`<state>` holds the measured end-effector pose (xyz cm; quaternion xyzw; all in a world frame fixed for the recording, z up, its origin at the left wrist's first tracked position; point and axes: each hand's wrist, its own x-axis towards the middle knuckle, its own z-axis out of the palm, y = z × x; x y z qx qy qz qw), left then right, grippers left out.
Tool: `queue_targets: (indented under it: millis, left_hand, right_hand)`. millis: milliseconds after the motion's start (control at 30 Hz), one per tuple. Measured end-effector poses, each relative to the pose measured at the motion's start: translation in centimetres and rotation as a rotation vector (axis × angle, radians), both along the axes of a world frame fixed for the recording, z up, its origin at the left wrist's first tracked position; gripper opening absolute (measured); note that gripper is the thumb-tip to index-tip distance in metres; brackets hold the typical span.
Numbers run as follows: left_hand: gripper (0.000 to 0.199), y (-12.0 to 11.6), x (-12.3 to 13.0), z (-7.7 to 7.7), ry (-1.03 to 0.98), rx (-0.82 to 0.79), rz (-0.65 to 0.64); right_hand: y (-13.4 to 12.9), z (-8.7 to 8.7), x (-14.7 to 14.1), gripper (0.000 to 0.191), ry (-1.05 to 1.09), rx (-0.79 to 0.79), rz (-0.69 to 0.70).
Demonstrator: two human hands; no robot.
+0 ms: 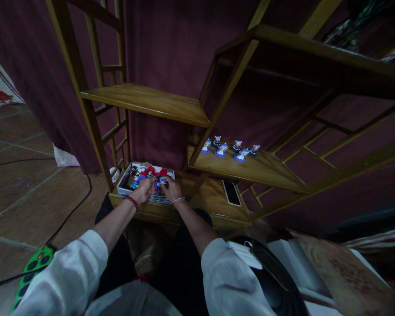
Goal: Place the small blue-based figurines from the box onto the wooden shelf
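Both my hands meet over a white box (pixel 121 189) that holds several small figurines (pixel 142 170) with red, blue and dark parts. Between them is a purple-and-white figurine (pixel 160 182) on a round purple base. My left hand (pixel 146 188) has its fingers closed at the base's left side, and my right hand (pixel 172 190) pinches the figurine from the right. The fingers partly cover it. On the raised wooden shelf (pixel 266 173) to the right stand several figurines, some white and purple like this purple figurine (pixel 221 150), others dark like this black figurine (pixel 238 146).
A phone (pixel 231 193) lies on the lower board right of the box. A wooden shelf (pixel 145 100) juts out above the box, and a slanted post (pixel 227 96) divides the rack. A green power strip (pixel 33 267) and black cable (pixel 73 210) are on the floor at left.
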<state>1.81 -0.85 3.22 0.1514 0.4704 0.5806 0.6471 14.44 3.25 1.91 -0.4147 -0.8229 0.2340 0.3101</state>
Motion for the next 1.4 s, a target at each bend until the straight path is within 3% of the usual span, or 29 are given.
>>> queue_targets:
  millis: [200,467,733,900,1167,1400]
  left_hand:
    - [0.015,0.8,-0.9,-0.5,0.079,-0.079,-0.069]
    - [0.014,0.8,-2.7,-1.6,-0.093,-0.108,-0.153]
    - [0.022,1.5,-3.3,-2.3,-0.141,-0.104,-0.213]
    - [0.020,1.4,-3.3,-2.2,-0.159,-0.103,-0.197]
    - [0.022,1.3,-3.0,-1.9,-0.150,-0.115,-0.169]
    - [0.013,1.5,-3.0,-2.1,-0.154,-0.107,-0.139]
  right_hand:
    - [0.7,-1.0,-0.7,0.022,-0.007,-0.067,-0.015]
    - [1.3,-2.2,-2.2,0.024,-0.104,-0.116,-0.046]
    - [2.8,-3.3,-2.0,0.025,-0.028,-0.216,-0.019]
    - [3.1,-3.9,-2.0,0.026,-0.002,-0.260,-0.030]
    - [2.8,-3.4,-2.0,0.025,0.035,-0.268,0.001]
    - [3.0,-3.9,-2.0,0.026,0.052,-0.291,-0.014]
